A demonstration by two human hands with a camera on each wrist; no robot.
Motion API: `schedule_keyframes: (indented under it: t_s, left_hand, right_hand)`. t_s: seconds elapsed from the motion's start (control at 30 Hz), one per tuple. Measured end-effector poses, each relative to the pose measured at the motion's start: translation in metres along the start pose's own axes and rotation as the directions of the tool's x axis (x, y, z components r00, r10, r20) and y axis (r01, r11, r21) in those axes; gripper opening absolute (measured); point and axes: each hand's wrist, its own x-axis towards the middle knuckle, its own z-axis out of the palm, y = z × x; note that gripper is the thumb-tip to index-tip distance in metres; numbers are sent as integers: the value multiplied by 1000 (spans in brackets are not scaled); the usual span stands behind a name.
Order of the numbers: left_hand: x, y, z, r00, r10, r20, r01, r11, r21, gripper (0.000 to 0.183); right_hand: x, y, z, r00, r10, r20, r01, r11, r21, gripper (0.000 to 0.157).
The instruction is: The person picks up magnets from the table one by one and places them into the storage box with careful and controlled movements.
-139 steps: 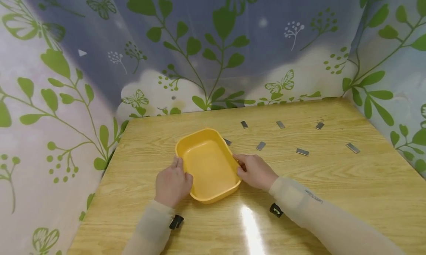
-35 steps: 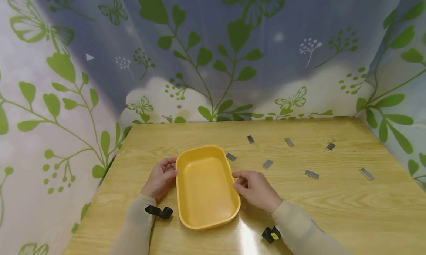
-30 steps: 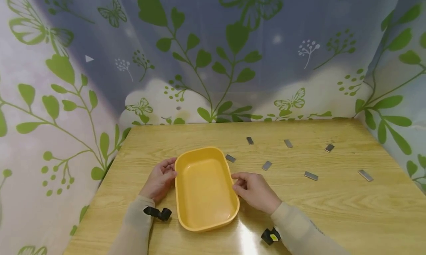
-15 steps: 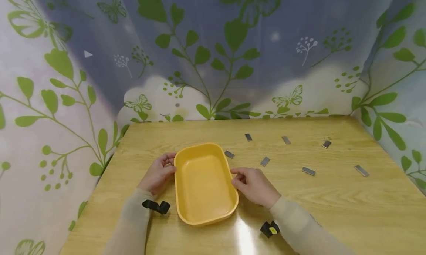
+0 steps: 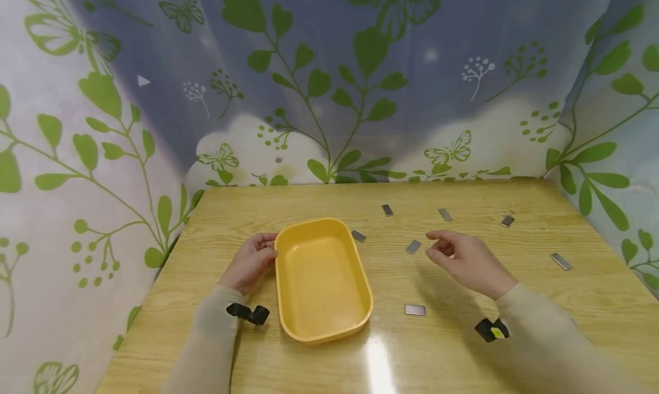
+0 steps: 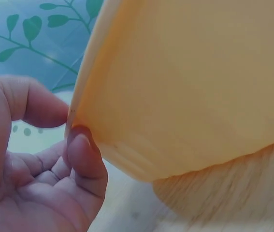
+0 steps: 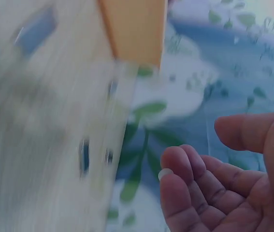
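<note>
A deep yellow plastic tray (image 5: 324, 279) with rounded corners and a bare inside sits left of centre in the head view. My left hand (image 5: 249, 262) pinches its left rim; the left wrist view has the thumb (image 6: 45, 108) on one side of the wall and a fingertip (image 6: 86, 154) at the other. Away to the tray's right, my right hand (image 5: 465, 262) hovers over the table, fingers loosely bent and thumb apart. Nothing lies between them in the right wrist view. Nearest to that hand is a small flat grey rectangular piece (image 5: 413, 246).
More such grey pieces lie scattered: one (image 5: 415, 309) right of the tray, one (image 5: 358, 236) by its far right corner, one (image 5: 560, 261) far right, several along the back. Patterned curtains (image 5: 329, 96) hang behind and beside the wooden table (image 5: 247, 205).
My right hand has left the tray's right rim and moved right. A grey piece right of the tray now shows, while another is covered by that hand. The left hand stays at the rim.
</note>
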Motion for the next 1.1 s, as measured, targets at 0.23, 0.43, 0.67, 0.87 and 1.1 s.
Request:
schedule_keyframes:
  t_s: [0.23,0.43,0.67,0.87,1.1]
  left_hand:
    - [4,3,0,1000,-9,-13,10,999,33,38]
    - [4,6,-5,999,-15,-34,17,998,65,36]
    - [5,9,-9,998,-13,-57,18,996,86,36]
    - [6,8,-10,998,-16,-57,20,997,76,36]
    - [6,8,-8,999,-17,-48,21,997,73,36]
  right_hand:
    - [-21,54,-53,993,107,-49,-112,989,-102,52]
    - [-31,105,-83,981,180,-77,-191,964,-182,56]
    - [-42,151,-106,960,263,-99,-280,923,-265,62]
    - [-48,172,-112,943,326,-68,-331,893,-305,72]
    - [-47,192,-111,932,363,-1,-344,880,-327,80]
